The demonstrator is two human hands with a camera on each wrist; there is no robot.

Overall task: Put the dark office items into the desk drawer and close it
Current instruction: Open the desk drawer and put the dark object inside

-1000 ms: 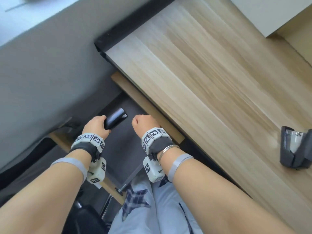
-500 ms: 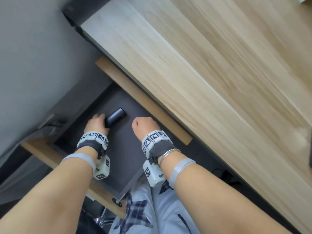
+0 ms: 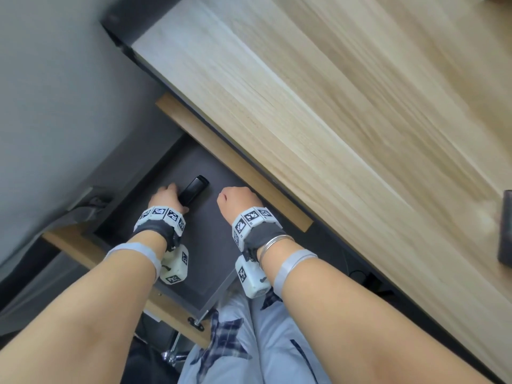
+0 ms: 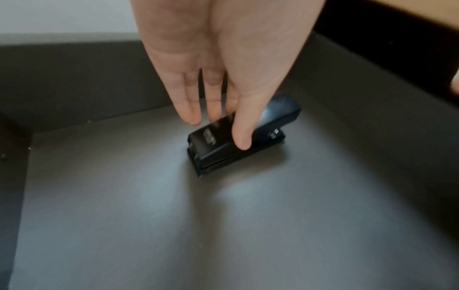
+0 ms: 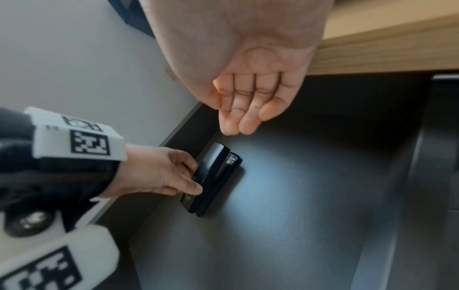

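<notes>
My left hand (image 3: 166,195) has lowered the stapler (image 3: 194,189) onto the drawer (image 3: 210,245) floor, fingers still pinching it; right hand (image 3: 238,199), at its 3 o'clock, hangs loose and empty.

A black stapler (image 3: 193,192) sits on the floor of the open desk drawer (image 3: 213,245), seen left of centre in the head view. It is a short, glossy block, its top arm closed over the base, with a small metal part showing at one end (image 5: 231,160). It lies flat, its length running diagonally toward the upper right of the head frame. The drawer is pulled out, a shallow dark grey tray with low walls (image 4: 74,74) and a wooden front. A second dark item (image 3: 505,231) rests on the wooden desk top at the right edge of the head view, cut off by the frame and blurred.
</notes>
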